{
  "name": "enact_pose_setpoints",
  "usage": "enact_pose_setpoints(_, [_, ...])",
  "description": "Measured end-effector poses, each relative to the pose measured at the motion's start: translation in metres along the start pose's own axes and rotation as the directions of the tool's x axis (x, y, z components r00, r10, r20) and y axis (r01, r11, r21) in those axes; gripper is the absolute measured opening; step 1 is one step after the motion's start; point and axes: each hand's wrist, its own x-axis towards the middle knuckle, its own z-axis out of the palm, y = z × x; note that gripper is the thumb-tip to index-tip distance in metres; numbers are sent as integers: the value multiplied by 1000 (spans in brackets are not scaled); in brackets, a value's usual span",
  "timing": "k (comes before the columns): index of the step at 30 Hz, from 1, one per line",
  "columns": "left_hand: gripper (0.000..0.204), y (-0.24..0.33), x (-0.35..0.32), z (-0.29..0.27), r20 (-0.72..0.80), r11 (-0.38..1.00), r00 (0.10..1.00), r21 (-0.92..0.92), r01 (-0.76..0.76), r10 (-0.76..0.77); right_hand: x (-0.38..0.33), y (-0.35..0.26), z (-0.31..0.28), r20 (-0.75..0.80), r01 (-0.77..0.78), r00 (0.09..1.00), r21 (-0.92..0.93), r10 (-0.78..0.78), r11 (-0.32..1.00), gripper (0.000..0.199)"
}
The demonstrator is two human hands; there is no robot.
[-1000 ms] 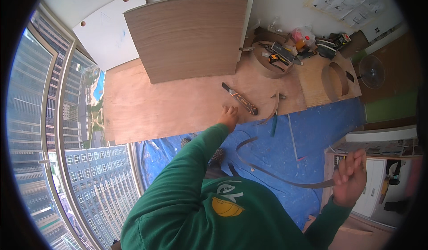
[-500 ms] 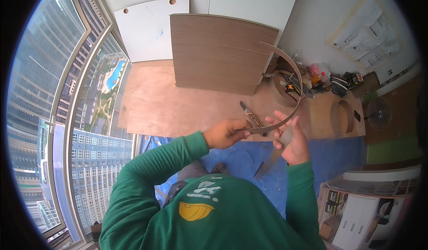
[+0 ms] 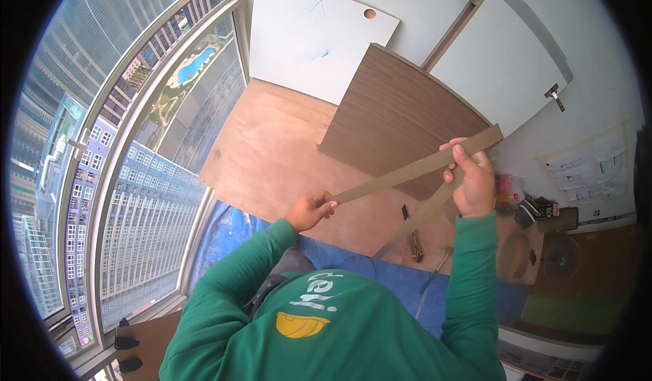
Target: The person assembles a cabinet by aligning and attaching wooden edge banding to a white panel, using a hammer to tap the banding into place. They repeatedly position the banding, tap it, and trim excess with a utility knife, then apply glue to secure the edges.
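A long brown strip of edge banding [image 3: 401, 172] is stretched slantwise between my two hands, rising toward the right. My left hand [image 3: 310, 211] pinches its lower left end. Closer to the upper right end, my right hand [image 3: 473, 183] grips it with curled fingers. From that same hand a second length of banding [image 3: 422, 219] hangs down to the left; whether it belongs to the same strip I cannot tell. Behind the strip, a wood-grain panel [image 3: 401, 113] leans at an angle. Below it on the brown board lies a utility knife [image 3: 415, 242].
A white panel with two round holes [image 3: 319, 38] leans at the back, beside a hinged white panel [image 3: 502, 55]. A thin-handled tool [image 3: 437, 271] lies at the board's near edge, over blue sheeting [image 3: 231, 235]. Tall windows [image 3: 156, 170] line the left side.
The banding went from a curved loop to a nearly straight length. My right hand moved up and right, my left hand left. The view has turned, shifting the panels rightward.
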Motion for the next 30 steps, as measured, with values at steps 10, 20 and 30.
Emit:
enact_pose_setpoints(10, [19,-102,118,-68,-234,999,972,-30,-20,12,122,1,108,23,-2,1000,-262,8,965,21])
enact_pose_setpoints(20, [16,-110,215,-128,-407,999,913,2,-34,32,193,7,158,-4,141,987,-479,-163,867,22])
enact_pose_setpoints(30, [35,-95,202,-149,-238,992,963,22,-125,127,221,8,164,-3,99,993,-562,-122,821,30])
